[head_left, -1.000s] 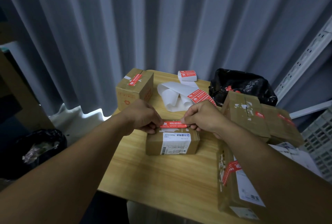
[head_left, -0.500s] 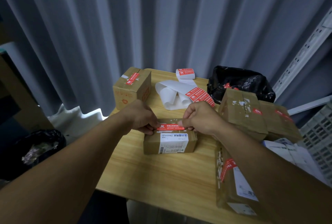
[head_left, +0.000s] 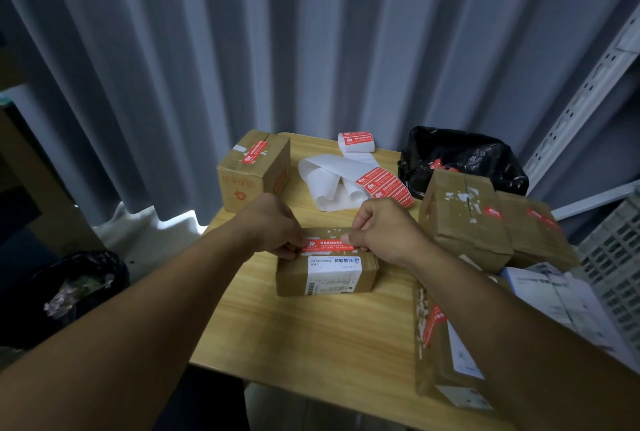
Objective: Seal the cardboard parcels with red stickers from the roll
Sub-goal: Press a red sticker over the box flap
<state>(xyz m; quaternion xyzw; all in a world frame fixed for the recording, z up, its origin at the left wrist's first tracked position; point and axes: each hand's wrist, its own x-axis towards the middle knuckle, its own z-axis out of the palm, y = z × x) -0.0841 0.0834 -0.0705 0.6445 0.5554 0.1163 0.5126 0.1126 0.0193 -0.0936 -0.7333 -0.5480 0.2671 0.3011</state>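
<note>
A: Sticker down yet?
B: Lower than a second ago, it lies on the parcel between the hands; left hand and right hand pinch its ends. Pressing likely next.

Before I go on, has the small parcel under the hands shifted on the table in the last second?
No. The small parcel lies just as far from the sealed box at the far left corner of the table.

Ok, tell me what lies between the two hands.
In the head view, a red sticker spans from left hand to right hand, over the top of the small parcel.
</note>
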